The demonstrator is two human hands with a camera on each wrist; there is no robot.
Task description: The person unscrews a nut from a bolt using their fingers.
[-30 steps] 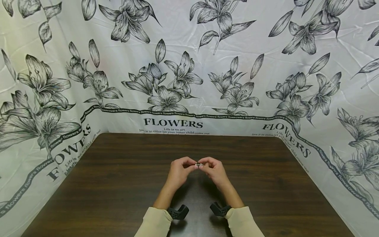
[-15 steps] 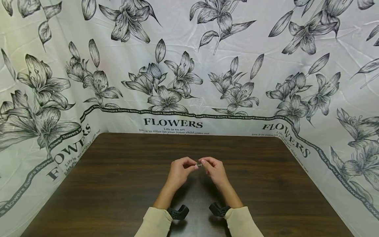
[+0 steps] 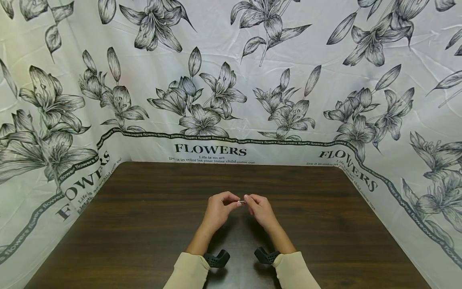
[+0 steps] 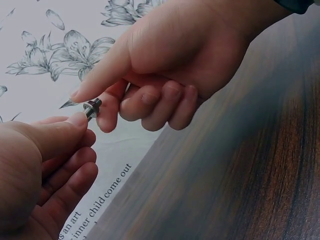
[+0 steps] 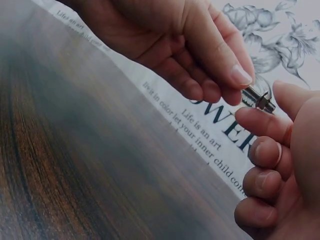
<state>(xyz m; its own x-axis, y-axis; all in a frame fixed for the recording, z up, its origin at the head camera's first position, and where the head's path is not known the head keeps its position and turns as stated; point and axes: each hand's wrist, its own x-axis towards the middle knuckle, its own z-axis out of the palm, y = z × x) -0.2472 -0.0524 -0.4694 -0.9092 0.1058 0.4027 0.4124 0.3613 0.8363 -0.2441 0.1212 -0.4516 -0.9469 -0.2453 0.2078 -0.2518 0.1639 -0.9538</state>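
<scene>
A small metal bolt is held level above the table, pinched between the thumb and forefinger of my left hand. Partway along its threads sits a nut, with the bolt's free end sticking out past it. My right hand has its thumb and bent forefinger on either side of the nut; the forefinger lies right under it, and a slim gap shows by the thumb in the right wrist view. The other right fingers curl toward the palm. The bolt's other end is hidden in the left fingertips.
Below the hands lies a dark brown wood-grain table. White fabric printed with black flowers and lettering hangs along its back and both sides. Each wrist carries a black camera mount, below a pale sleeve.
The right thumb has slid upward and forward over the nut, and the right fingers have shifted slightly. My left hand keeps the bolt in the same place.
</scene>
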